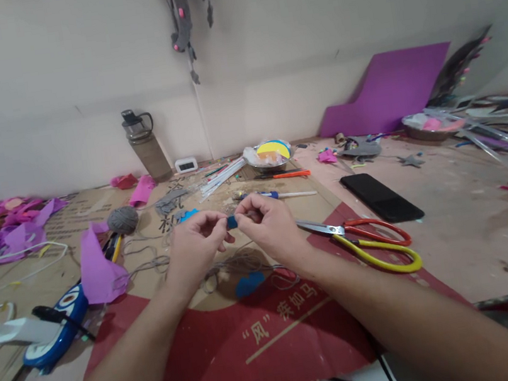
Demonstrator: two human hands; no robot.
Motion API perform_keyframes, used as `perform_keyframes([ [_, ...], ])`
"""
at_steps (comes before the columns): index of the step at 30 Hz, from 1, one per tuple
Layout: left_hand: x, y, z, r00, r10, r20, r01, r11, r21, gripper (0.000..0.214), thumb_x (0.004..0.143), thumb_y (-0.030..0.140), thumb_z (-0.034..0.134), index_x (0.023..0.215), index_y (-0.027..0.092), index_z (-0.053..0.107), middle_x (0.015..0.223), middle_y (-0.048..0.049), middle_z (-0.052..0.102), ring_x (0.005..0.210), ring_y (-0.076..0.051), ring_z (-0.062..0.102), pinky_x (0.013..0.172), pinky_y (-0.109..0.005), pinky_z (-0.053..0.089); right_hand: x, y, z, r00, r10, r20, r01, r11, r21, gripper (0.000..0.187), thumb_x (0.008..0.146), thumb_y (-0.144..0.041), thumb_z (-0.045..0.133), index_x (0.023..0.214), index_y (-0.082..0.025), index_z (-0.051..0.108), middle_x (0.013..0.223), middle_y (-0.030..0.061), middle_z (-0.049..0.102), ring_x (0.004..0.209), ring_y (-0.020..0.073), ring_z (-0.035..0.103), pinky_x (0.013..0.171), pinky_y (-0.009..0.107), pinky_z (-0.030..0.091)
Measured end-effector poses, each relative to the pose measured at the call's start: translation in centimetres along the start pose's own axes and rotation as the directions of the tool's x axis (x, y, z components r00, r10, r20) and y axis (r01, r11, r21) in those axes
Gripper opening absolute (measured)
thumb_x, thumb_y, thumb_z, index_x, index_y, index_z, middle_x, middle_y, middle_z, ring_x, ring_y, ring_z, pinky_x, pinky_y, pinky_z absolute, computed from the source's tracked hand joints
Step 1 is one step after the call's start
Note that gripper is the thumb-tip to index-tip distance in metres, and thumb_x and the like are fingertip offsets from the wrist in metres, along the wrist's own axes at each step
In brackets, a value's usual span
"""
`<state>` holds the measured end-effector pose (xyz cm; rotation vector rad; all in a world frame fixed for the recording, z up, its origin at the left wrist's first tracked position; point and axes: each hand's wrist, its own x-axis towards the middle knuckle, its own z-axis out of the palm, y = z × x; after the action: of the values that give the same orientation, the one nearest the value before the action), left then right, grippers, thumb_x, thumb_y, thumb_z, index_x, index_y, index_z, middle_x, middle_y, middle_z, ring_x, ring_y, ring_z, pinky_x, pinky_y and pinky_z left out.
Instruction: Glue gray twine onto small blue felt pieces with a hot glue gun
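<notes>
Between my two hands is a small dark blue piece (232,222), which looks like felt. My left hand (201,239) pinches its left end, and my right hand (263,221) pinches its right end. Both hands hover over a red and brown cardboard sheet (202,357). Under them lie loose grey yarn (240,261) and a bright blue felt scrap (249,283). Another blue scrap (188,215) shows just behind my left hand. Scissors (366,237) with red and yellow handles lie to the right of my right wrist. The fingertips hide part of the held piece.
A black phone (381,197) lies right of the scissors. At the back stand a water bottle (147,146), a small clock (186,165) and a metal bowl (274,167). Leftward are a grey yarn ball (123,221), purple felt (98,265) and a blue-and-white object (55,331).
</notes>
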<state>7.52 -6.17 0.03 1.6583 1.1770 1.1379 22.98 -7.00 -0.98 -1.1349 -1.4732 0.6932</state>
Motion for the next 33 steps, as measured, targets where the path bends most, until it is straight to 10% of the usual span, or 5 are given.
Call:
perform_keyframes([
  [19, 0.7, -0.5, -0.8, 0.998, -0.032, 0.052, 0.026, 0.992, 0.124, 0.023, 0.081, 0.039, 0.065, 0.079, 0.016, 0.067, 0.057, 0.0009, 0.063, 0.045, -0.007, 0.047, 0.045, -0.018, 0.037, 0.0, 0.3, 0.4, 0.999, -0.046, 0.018, 0.047, 0.994, -0.095, 0.007, 0.073, -0.023, 0.057, 0.068, -0.019, 0.058, 0.058, -0.0054, 0.046, 0.056, 0.0092, 0.039, 0.053, 0.022, 0.03],
  [26, 1.5, -1.0, -1.6, 0.966, -0.094, 0.241, 0.119, 0.988, -0.095, 0.034, 0.083, 0.048, 0.063, 0.085, 0.016, 0.072, 0.064, -0.0046, 0.069, 0.048, -0.009, 0.052, 0.049, -0.02, 0.042, 0.7, 1.4, 0.3, 0.999, -0.028, 0.045, 0.031, 0.998, -0.061, 0.005, 0.073, -0.02, 0.055, 0.069, -0.018, 0.058, 0.058, -0.006, 0.048, 0.054, 0.0084, 0.039, 0.051, 0.022, 0.029],
  [33, 0.9, -0.1, -1.3, 0.994, -0.009, 0.105, -0.018, 0.968, 0.249, 0.021, 0.076, 0.036, 0.067, 0.084, 0.018, 0.074, 0.064, -0.003, 0.07, 0.053, -0.012, 0.058, 0.049, -0.022, 0.044, 0.4, 1.3, 0.2, 0.991, -0.117, 0.066, 0.125, 0.982, -0.14, 0.005, 0.073, -0.016, 0.056, 0.07, -0.018, 0.06, 0.06, -0.0048, 0.052, 0.056, 0.0088, 0.042, 0.056, 0.022, 0.033],
])
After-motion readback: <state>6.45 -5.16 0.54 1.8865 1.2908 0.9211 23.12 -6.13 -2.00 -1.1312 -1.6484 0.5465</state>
